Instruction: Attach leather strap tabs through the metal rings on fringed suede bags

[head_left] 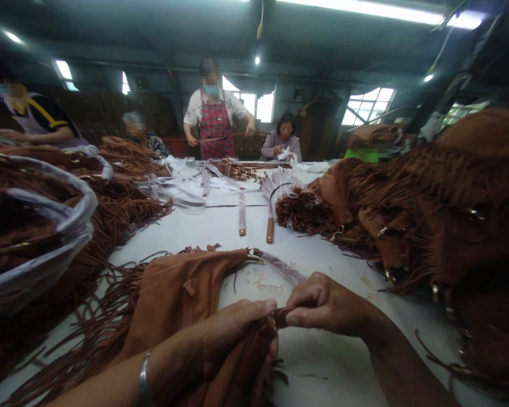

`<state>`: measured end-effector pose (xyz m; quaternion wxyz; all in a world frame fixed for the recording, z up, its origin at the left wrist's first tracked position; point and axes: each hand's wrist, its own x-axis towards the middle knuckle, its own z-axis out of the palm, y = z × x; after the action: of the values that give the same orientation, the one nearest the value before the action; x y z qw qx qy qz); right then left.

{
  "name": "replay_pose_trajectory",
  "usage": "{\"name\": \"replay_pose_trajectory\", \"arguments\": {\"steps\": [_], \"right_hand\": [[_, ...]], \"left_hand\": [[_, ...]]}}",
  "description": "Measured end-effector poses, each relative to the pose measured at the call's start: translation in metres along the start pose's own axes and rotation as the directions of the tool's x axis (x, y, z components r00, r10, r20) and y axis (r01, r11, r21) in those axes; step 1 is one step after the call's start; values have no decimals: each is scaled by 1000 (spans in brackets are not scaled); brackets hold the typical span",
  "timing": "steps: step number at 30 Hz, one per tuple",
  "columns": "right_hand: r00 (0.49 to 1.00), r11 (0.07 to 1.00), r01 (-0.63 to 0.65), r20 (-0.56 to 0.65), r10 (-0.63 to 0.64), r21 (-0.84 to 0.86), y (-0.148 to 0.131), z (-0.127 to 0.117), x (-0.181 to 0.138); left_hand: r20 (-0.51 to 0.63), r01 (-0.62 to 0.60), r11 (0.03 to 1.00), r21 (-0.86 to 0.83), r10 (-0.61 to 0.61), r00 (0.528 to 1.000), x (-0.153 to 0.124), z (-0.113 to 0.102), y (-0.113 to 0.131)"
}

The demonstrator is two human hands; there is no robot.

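A brown fringed bag (169, 282) lies on the white table in front of me, its fringe spread to the left. Its strap (280, 265), wrapped in clear plastic, curves from a metal ring at the top toward my right hand. My left hand (241, 328), with a silver bangle on the wrist, is closed around the bag's near end beside a metal ring. My right hand (326, 305) pinches the brown strap end at that ring, thumb against fingers. The fingers partly hide how strap and ring meet.
Fringed brown bags (407, 203) are heaped on the right, more (25, 209) with plastic-wrapped straps on the left. A banded bundle of wrapped straps (288, 198) and two loose strips (242, 217) lie ahead. Several people, one in a checked apron (216, 127), work around the table.
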<state>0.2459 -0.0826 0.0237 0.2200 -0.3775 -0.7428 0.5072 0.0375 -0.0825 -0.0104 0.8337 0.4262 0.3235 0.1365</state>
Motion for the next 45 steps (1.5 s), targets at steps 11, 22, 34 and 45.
{"name": "replay_pose_trajectory", "arguments": {"steps": [11,22,34,45], "right_hand": [[1000,995,-13,19,11,95,8,5,0],[992,995,-100,85,98,13,8,21,11],[989,911,89,145,-32,-402,-9,3,-2],[999,921,8,45,10,-390,0,12,5]], "left_hand": [[7,-186,981,-44,187,982,5,9,-10],[-24,-169,984,61,171,985,8,1,-9],[241,45,999,12,-47,970,10,-6,-12],[76,-59,972,-227,78,994,14,-7,-20]]}}
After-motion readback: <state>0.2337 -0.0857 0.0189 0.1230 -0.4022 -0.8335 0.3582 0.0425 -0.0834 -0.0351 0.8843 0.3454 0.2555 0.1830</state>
